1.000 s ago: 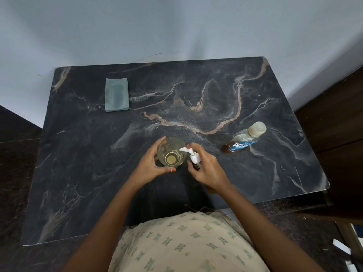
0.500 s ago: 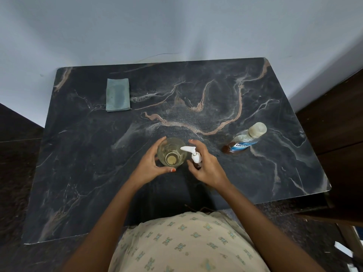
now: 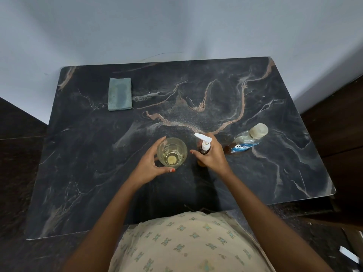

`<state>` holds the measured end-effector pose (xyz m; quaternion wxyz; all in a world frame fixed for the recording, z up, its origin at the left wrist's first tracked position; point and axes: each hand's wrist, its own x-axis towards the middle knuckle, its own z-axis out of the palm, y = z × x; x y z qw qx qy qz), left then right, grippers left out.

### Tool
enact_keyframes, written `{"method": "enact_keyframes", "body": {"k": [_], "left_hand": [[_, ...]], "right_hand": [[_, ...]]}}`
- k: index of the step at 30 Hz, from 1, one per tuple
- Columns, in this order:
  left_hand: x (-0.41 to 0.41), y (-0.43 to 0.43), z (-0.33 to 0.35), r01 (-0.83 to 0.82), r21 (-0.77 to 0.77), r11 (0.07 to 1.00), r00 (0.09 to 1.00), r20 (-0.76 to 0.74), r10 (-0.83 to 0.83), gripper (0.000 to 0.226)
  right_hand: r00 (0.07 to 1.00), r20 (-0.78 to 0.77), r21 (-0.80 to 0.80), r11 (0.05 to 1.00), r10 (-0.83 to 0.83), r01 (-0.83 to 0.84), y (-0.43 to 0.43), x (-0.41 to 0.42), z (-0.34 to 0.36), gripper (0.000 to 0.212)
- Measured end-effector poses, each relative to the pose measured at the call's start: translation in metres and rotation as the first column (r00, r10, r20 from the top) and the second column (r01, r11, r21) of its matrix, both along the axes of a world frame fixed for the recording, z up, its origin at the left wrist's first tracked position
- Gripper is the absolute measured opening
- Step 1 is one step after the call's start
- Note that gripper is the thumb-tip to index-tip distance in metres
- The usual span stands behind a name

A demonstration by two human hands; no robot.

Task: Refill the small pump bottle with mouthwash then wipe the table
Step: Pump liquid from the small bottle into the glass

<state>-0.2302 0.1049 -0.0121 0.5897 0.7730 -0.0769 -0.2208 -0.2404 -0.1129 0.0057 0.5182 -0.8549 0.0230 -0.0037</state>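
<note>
Two hands work close together at the worktop's (image 3: 275, 173) near middle. The left hand (image 3: 149, 169) curls round a glass (image 3: 172, 152) holding a little pale liquid. The right hand (image 3: 213, 157) grips the small pump bottle (image 3: 205, 147), pump fitted, just right of the glass. The mouthwash bottle (image 3: 245, 142) stands further right, and the folded cloth (image 3: 119, 94) lies far left. A careless wrist could tip the narrow bottle or the glass and spill liquid.

Home, I'd say: my small dark marble table (image 3: 275, 173) sits in a corner of plain pale wall (image 3: 176, 26), dark wooden furniture (image 3: 341, 130) beside; mouthwash bottle (image 3: 245, 143), drinking glass (image 3: 172, 152).
</note>
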Motion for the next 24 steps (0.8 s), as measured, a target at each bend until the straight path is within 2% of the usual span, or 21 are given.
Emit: {"method": "enact_keyframes", "body": {"k": [8,11,15,20,24], "left_hand": [[-0.002,0.000,0.000,0.013,-0.017,1.000,1.000,-0.025,-0.013,0.093],[-0.002,0.000,-0.002,0.006,-0.030,1.000,0.999,-0.041,-0.007,0.094],[-0.005,-0.001,-0.009,-0.025,-0.054,0.998,0.997,-0.074,0.021,0.098],[-0.009,-0.008,-0.023,-0.081,-0.057,0.995,0.994,-0.075,0.077,0.097],[-0.015,-0.018,-0.033,-0.171,0.005,0.985,0.985,-0.023,0.171,0.100]], "right_hand": [[0.999,0.015,0.067,0.997,-0.039,0.038,0.000,0.001,-0.010,0.056],[0.999,0.019,0.066,0.997,-0.028,0.027,-0.001,-0.001,-0.012,0.057],[0.999,0.038,0.014,1.000,-0.004,0.003,-0.004,-0.008,-0.020,0.044],[0.999,0.021,-0.025,0.999,-0.039,0.039,-0.005,-0.013,-0.028,0.053],[0.994,0.012,-0.091,0.990,-0.110,0.111,-0.007,-0.018,-0.031,0.063]]}}
